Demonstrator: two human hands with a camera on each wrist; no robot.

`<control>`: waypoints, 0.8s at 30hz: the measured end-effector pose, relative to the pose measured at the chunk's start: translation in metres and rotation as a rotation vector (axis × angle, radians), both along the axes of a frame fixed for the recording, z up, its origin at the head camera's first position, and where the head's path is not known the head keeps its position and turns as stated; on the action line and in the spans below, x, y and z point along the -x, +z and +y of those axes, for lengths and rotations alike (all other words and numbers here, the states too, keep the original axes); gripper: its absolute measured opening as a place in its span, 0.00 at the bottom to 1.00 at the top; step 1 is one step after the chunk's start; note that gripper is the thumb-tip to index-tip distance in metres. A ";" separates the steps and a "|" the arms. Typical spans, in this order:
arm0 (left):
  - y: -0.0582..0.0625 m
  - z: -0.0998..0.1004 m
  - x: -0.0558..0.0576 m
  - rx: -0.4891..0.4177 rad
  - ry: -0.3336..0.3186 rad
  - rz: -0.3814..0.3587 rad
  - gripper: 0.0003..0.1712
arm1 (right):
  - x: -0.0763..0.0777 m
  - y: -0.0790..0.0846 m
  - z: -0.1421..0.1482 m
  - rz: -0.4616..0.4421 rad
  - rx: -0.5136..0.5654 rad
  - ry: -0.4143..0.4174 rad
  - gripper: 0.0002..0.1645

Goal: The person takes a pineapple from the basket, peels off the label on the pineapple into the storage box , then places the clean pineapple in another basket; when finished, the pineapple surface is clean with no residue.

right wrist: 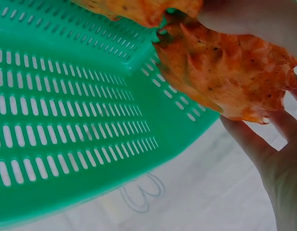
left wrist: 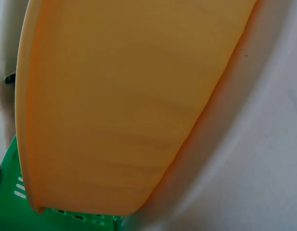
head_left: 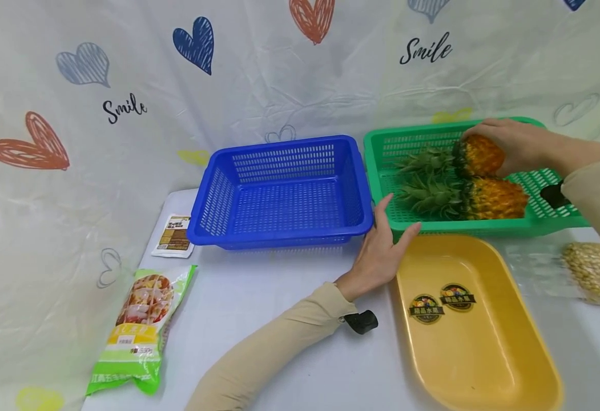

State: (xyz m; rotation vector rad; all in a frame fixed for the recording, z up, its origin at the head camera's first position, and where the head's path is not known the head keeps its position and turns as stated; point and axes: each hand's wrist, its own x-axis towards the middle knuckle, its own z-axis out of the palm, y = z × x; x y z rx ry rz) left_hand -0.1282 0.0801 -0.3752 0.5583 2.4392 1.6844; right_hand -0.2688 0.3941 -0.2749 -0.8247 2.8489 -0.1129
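Observation:
Two pineapples with spiky green leaves lie in the green basket (head_left: 551, 231). My right hand (head_left: 531, 145) grips the orange body of the rear pineapple (head_left: 484, 155), and in the right wrist view its fingers curl round that fruit (right wrist: 225, 72). The front pineapple (head_left: 495, 200) lies alongside, its leaves pointing left. My left hand (head_left: 379, 257) holds nothing; its fingers are spread by the right front corner of the blue basket (head_left: 281, 237), near the yellow tray (head_left: 464, 354). Whether it touches a rim cannot be told. The left wrist view shows mostly the tray's outer wall (left wrist: 119, 106).
At the left lie a green snack bag (head_left: 135, 331) and a small white-and-brown packet (head_left: 173, 235). A clear bag of pale beans or nuts (head_left: 595, 271) lies right of the tray. A curtain printed with hearts (head_left: 279, 68) hangs behind the baskets.

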 end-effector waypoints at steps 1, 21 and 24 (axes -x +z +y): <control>-0.001 0.000 0.000 -0.001 -0.001 0.002 0.43 | 0.001 0.000 0.000 -0.012 -0.008 -0.004 0.59; -0.003 -0.001 0.002 -0.008 -0.004 0.036 0.42 | 0.009 -0.018 0.019 -0.048 0.014 -0.041 0.54; -0.004 -0.002 0.002 -0.011 -0.007 0.035 0.42 | 0.009 -0.019 0.019 -0.051 0.019 -0.044 0.54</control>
